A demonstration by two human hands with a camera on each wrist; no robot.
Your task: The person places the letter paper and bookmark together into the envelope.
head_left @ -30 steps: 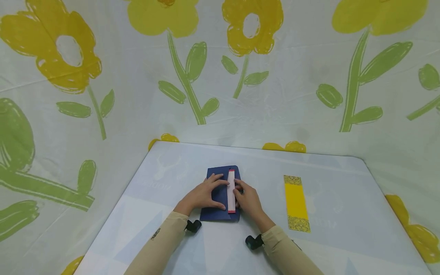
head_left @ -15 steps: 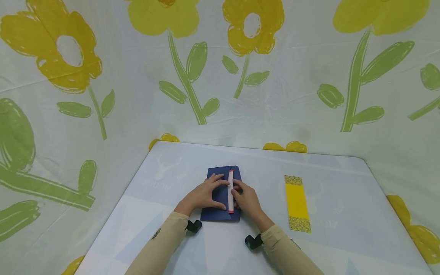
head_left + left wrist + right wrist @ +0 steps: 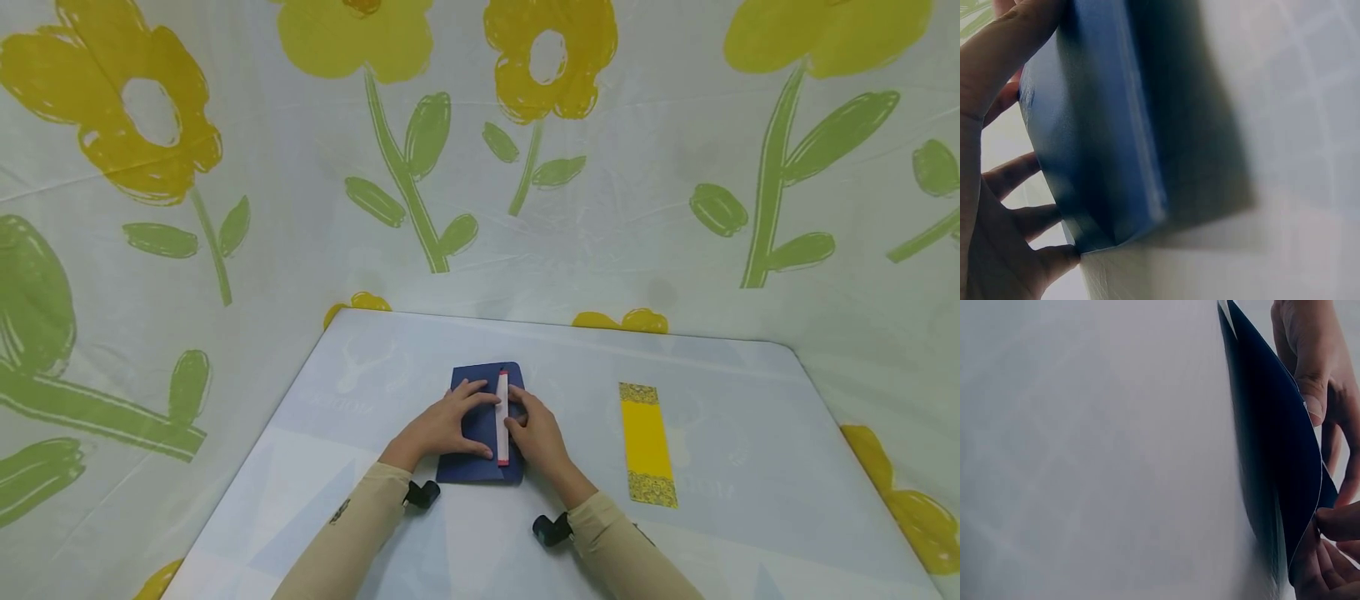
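A dark blue paper envelope (image 3: 472, 469) lies on the table, its flap side with rounded corners to the right. Along it runs a narrow white strip (image 3: 502, 437) with red ends. My left hand (image 3: 441, 423) rests spread across the envelope's left part, index fingertip right at the strip and thumb lower down. At the right edge my right hand (image 3: 542, 435) pinches the flap with thumb and fingers. In the right wrist view the blue flap (image 3: 1282, 444) bows upward, pinched by the right fingers (image 3: 1341, 524). The envelope's blue side (image 3: 1097, 125) fills much of the left wrist view.
A yellow paper band (image 3: 647, 437) with patterned gold ends lies flat to the right. The pale table (image 3: 375, 358) reaches a curtain (image 3: 637, 192) printed with large flowers. Dark wrist cameras stick out beneath both sleeves.
The white strip looks narrower than a second ago, as if tilted. My right fingers have shifted slightly left and up along the edge. The left hand has stayed in place.
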